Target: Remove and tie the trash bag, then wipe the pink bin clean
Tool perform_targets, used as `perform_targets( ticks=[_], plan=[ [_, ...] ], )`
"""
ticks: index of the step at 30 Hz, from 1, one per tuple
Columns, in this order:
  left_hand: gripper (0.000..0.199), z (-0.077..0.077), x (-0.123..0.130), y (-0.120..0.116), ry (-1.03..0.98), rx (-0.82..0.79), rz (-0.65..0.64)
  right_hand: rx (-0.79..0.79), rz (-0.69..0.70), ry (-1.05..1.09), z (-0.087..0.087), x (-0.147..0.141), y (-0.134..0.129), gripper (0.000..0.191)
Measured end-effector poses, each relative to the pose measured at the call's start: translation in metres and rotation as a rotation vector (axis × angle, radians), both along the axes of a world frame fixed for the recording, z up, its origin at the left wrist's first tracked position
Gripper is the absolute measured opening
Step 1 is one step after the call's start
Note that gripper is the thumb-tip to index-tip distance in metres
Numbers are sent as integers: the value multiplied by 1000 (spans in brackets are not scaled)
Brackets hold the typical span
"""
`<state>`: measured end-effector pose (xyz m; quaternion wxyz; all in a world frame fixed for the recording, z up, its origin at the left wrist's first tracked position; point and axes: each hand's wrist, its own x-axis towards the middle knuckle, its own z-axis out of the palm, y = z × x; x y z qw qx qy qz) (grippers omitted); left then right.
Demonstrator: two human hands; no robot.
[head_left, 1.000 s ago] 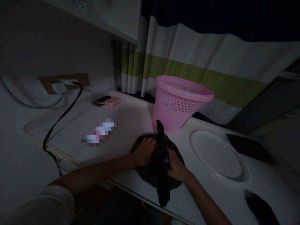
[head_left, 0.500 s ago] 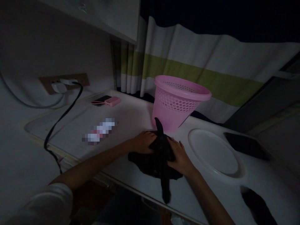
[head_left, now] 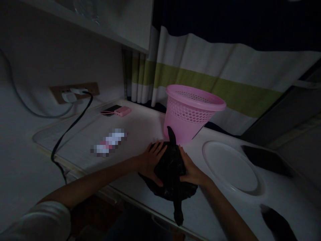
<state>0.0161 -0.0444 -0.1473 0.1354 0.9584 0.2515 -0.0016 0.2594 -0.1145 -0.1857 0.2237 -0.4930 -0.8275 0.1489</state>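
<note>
A black plastic bag lies bunched on the white desk, with one twisted end pointing up at the back and a longer one reaching toward the front edge. Spread over the bag's left side is my left hand, its fingers apart. My right hand rests against the right side, thumb and fingers parted around the bunched middle. Right behind the bag stands a pink perforated basket, upright, with an open top.
A round white lid lies right of the bag, near a dark flat object and a black item. At the left are a pink power bank, a blurred-out item and a black cable.
My left hand has spread its fingers wider and its thumb has moved forward over the bag. My right hand has shifted slightly. The view has tilted a little.
</note>
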Motion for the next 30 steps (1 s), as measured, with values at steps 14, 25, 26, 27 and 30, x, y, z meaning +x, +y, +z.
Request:
perform_targets(
  ticks=[14,25,26,27,30],
  plan=[
    [127,-34,14,7,-165,176,-69,99,6,-94,-18,-14,4,119],
    [128,-35,18,4,-109,203,-37,74,-47,-281,-15,-20,0,108],
    [128,-35,18,4,-112,202,-38,74,-48,-290,-15,-20,0,107],
    [127,-36,17,5,-114,199,-43,74,-48,-293,-15,-21,0,106],
    [125,-37,17,8,-110,168,-78,65,-56,-262,-15,-21,0,108]
  ],
)
